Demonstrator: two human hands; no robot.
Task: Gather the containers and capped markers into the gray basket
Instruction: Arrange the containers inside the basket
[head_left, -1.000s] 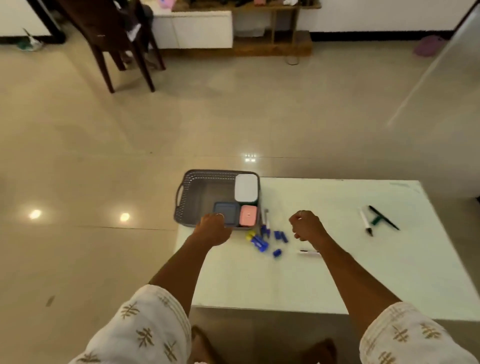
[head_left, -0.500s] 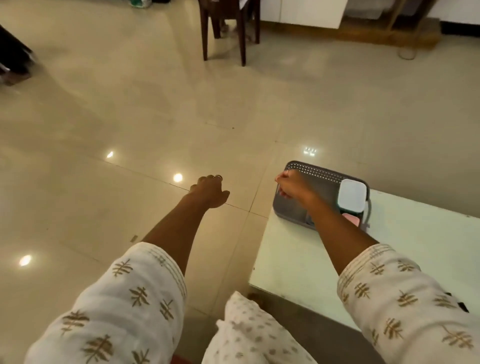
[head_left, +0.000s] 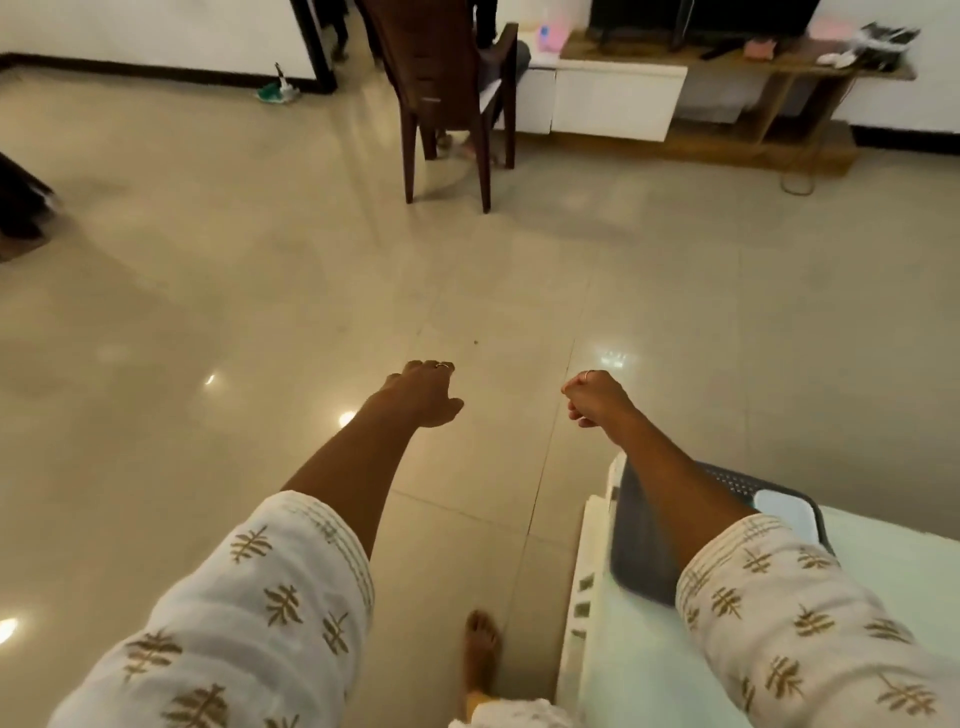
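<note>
Dim, warm indoor light. Glossy floor tiles (head_left: 260, 312) carry small bright glare spots at lower left and one patch at centre right. Soft shadow under chair (head_left: 447, 93). Overall slightly soft; left edge smeared by motion blur. Wide-angle bending toward borders; sleeves (head_left: 234, 623) loom large.

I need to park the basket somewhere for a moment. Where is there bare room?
Bare floor between the brown chair and both hands, left hand, right hand. The table corner is crowded: the gray basket and right forearm fill it.
</note>
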